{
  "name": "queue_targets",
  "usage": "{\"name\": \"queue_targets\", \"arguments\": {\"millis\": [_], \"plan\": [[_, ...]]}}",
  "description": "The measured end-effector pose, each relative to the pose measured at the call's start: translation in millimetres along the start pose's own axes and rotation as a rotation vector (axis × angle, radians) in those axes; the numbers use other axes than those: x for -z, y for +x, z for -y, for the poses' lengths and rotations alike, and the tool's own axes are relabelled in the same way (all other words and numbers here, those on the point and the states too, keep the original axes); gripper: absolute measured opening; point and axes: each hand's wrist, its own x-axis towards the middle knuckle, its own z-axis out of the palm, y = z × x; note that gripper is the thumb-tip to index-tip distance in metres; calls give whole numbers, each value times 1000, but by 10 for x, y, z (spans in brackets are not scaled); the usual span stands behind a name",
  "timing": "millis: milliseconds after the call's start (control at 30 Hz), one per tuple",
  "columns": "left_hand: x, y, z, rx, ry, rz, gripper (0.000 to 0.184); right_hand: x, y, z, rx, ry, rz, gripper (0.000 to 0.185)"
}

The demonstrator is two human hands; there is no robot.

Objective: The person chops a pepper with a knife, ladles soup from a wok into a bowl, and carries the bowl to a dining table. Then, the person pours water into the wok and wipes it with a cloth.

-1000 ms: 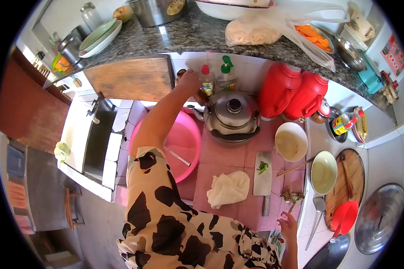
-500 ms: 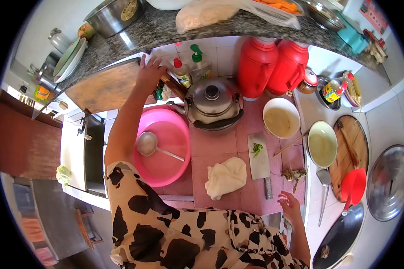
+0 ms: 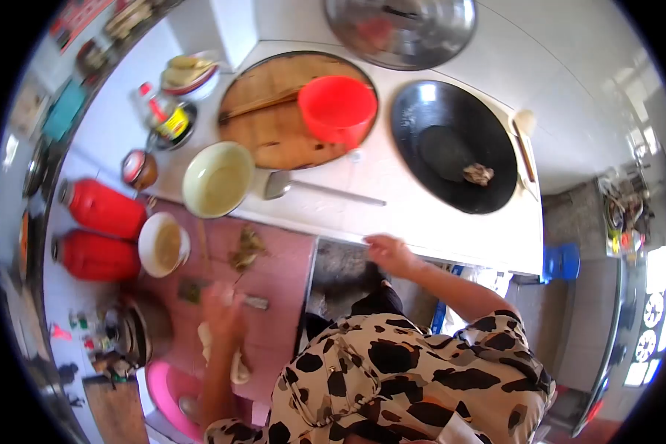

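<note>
My left hand (image 3: 224, 314) is smeared by motion over the pink tiled counter. Beneath or beside it lies a cleaver, its handle (image 3: 257, 303) showing to the right; a green patch shows on the blade to the left. I cannot tell whether the hand touches it. A white cloth (image 3: 240, 371) lies partly hidden under my left forearm. My right hand (image 3: 392, 255) hovers off the front edge of the white counter, fingers loosely extended, holding nothing. Closest to it on that counter is a long-handled spatula (image 3: 340, 194). A black wok (image 3: 444, 148) holds a crumpled brownish lump (image 3: 478, 175).
A red dipper (image 3: 337, 107) and sticks rest on a round wooden board (image 3: 259, 140). A metal lid (image 3: 414, 44) leans behind. Two bowls, a green one (image 3: 218, 181) and a white one (image 3: 161, 244), stand near red thermoses (image 3: 100, 255). A pink basin (image 3: 159, 392) is at lower left.
My view has turned right toward the wok counter. My left hand has left the bottles and wooden board by the wall and is now over the cleaver area. The right hand stays empty.
</note>
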Motion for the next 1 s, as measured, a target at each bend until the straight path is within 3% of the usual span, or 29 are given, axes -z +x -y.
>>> {"name": "queue_targets", "arguments": {"millis": [100, 133, 233, 267, 333, 433, 467, 567, 667, 700, 733, 800, 867, 933, 967, 1000], "plan": [[-955, 436, -775, 87, -288, 118, 29, 1015, 184, -711, 98, -61, -417, 28], [-1194, 612, -974, 121, -316, 108, 30, 1412, 341, -1176, 209, -241, -496, 29], [-1846, 1125, -1334, 228, -333, 67, 30, 2481, 704, -2200, 120, -821, -463, 36], [-2042, 1216, -1408, 266, -308, 59, 32, 2805, 747, -2346, 2, -1036, -341, 41], [-2297, 1458, -1615, 331, -300, 67, 33, 3214, 839, -2757, -155, -1080, -217, 40], [-2660, 1616, -1918, 457, -312, -32, 36, 3396, 1149, -3222, -259, -877, -4, 37], [-2723, 1635, -2016, 503, -297, -33, 37, 3415, 1288, -3302, -284, -835, 74, 36], [-2867, 1689, -2169, 576, -254, -56, 46, 3401, 1751, -3111, -76, -722, -221, 36], [-2883, 1738, -2193, 676, -156, -43, 50, 2943, 2181, -3110, -56, -962, -99, 44], [-2895, 1735, -2187, 667, -124, -10, 53, 2774, 2212, -3212, 68, -889, -195, 42], [-2911, 1770, -2212, 657, -114, 1, 53, 2751, 2166, -3315, 128, -755, -105, 40], [-2905, 1828, -2238, 640, -89, 19, 53, 3036, 2338, -3518, 329, -1013, -107, 35], [-2939, 1815, -2225, 645, -65, 36, 53, 3272, 2655, -3710, 122, -1056, -65, 27], [-2911, 1857, -2237, 660, -40, 52, 52, 3901, 2537, -3290, 251, -1155, -57, 19], [-2879, 1889, -2260, 664, -42, 78, 51, 4123, 2563, -3254, 249, -1234, -83, 16], [-2873, 1870, -2268, 660, -42, 82, 51, 4358, 2568, -3383, 362, -1296, -255, 18]]}}
